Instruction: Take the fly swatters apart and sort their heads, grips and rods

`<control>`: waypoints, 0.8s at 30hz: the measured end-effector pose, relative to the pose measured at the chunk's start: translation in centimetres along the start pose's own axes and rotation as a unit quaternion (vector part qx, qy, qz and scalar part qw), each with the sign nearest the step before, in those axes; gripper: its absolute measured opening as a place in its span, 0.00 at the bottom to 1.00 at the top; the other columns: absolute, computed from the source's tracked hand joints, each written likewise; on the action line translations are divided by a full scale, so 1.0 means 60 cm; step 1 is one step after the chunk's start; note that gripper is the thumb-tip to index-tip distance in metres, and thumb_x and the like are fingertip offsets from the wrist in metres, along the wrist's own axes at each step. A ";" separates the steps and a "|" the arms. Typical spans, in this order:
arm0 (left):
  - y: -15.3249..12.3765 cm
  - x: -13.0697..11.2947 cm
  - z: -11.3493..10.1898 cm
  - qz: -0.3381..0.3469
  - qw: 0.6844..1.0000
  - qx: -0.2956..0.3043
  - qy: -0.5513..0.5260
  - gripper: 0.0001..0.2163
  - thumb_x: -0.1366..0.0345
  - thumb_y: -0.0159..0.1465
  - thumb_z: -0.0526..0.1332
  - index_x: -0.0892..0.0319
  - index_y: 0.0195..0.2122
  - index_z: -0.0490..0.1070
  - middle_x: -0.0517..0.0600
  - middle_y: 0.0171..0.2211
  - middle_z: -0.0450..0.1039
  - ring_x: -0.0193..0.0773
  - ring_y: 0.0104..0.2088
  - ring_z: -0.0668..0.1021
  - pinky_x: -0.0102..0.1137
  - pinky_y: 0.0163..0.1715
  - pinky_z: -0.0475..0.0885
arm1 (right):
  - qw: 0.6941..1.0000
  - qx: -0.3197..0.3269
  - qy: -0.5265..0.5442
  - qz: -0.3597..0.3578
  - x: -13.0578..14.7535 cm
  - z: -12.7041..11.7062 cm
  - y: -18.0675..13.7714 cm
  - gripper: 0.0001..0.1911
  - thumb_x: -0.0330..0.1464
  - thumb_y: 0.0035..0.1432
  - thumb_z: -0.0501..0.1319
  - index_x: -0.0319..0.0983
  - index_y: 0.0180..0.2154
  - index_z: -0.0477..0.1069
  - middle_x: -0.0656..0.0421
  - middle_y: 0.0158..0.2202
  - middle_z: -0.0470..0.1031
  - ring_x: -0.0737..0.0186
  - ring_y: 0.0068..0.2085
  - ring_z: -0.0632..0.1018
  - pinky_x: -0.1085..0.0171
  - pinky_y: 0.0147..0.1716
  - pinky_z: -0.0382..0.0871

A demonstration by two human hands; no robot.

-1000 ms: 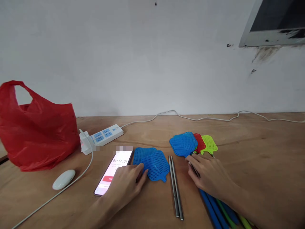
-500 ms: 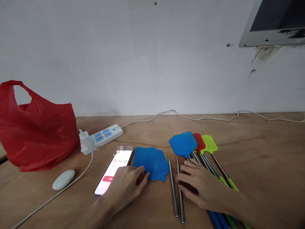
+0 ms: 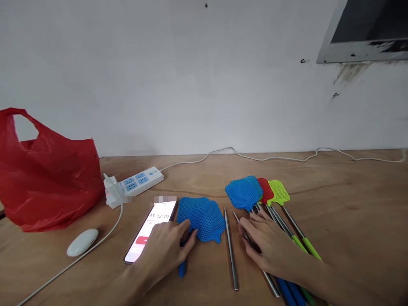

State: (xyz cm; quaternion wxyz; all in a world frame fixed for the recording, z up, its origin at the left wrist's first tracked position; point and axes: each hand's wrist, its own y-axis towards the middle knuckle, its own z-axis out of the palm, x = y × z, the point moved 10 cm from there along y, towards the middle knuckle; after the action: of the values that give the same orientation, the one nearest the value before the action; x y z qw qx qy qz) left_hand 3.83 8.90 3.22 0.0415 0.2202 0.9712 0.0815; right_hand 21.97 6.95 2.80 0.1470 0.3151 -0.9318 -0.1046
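Plywood table (image 3: 350, 204) across lower half of frame. Red plastic bag (image 3: 47, 182) at left edge; power strip (image 3: 135, 183) and phone (image 3: 151, 231) left of centre. Bundle of assembled fly swatters (image 3: 251, 193) right of centre, handles running off to lower right. Two loose blue swatter heads (image 3: 204, 219) overlapped at centre: thin mesh, probably light and floppy, best pinched at the neck tab. Left hand (image 3: 165, 250) at lower centre, fingers narrow, curled round a blue handle (image 3: 182, 268), fingertips touching the nearer head. Right hand (image 3: 270, 246) just right of it, fingers laid close over a bare metal rod (image 3: 271, 284) lying aslant; wrapped or only pressing, cannot tell. Second rod (image 3: 230, 250) free between the hands. Rods likely stiff, smooth, prone to roll and slip; best pinched near one end. Handle likely light, rigid, easy in a fist.
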 end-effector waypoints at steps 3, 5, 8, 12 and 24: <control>-0.003 -0.007 0.009 0.010 1.000 0.016 0.001 0.11 0.64 0.65 0.54 0.55 0.24 0.61 0.45 0.18 0.67 0.39 0.20 0.72 0.30 0.22 0.49 | 1.000 -0.007 0.016 0.006 -0.002 -0.004 0.000 0.07 0.23 0.55 0.55 0.40 0.35 0.62 0.59 0.30 0.70 0.55 0.37 0.70 0.52 0.45 0.61; -0.006 -0.013 0.011 0.023 0.999 0.018 -0.018 0.09 0.67 0.62 0.55 0.55 0.24 0.60 0.44 0.18 0.67 0.38 0.19 0.71 0.31 0.22 0.49 | 0.999 -0.015 0.039 0.012 -0.004 -0.011 0.002 0.09 0.22 0.54 0.55 0.41 0.34 0.61 0.60 0.29 0.68 0.56 0.34 0.70 0.56 0.40 0.62; -0.013 -0.031 0.010 0.064 0.996 0.022 -0.055 0.09 0.68 0.59 0.56 0.55 0.23 0.58 0.44 0.19 0.67 0.36 0.19 0.70 0.31 0.21 0.51 | 0.993 -0.037 0.107 0.030 -0.010 -0.025 0.004 0.09 0.22 0.54 0.54 0.42 0.34 0.60 0.63 0.27 0.65 0.60 0.31 0.69 0.63 0.31 0.60; -0.026 -0.066 0.004 0.140 0.985 0.037 -0.095 0.11 0.70 0.57 0.58 0.55 0.22 0.56 0.44 0.21 0.69 0.36 0.22 0.71 0.32 0.23 0.55 | 0.967 -0.079 0.227 0.086 -0.037 -0.034 0.003 0.08 0.25 0.55 0.56 0.43 0.34 0.59 0.67 0.24 0.60 0.66 0.23 0.65 0.67 0.23 0.57; -0.023 -0.062 0.027 0.134 0.986 0.096 -0.038 0.17 0.59 0.67 0.56 0.57 0.20 0.62 0.48 0.23 0.72 0.40 0.25 0.76 0.33 0.25 0.58 | 0.733 -0.169 0.616 0.234 -0.122 -0.001 -0.010 0.23 0.39 0.56 0.68 0.43 0.48 0.60 0.64 0.30 0.75 0.68 0.22 0.72 0.68 0.21 0.67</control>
State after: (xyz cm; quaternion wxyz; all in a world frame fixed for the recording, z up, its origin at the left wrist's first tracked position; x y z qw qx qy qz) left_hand 6.77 6.29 1.52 0.0456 0.3547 0.9337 -0.0158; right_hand 27.88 11.00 1.17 0.7597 0.0528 -0.6481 -0.0058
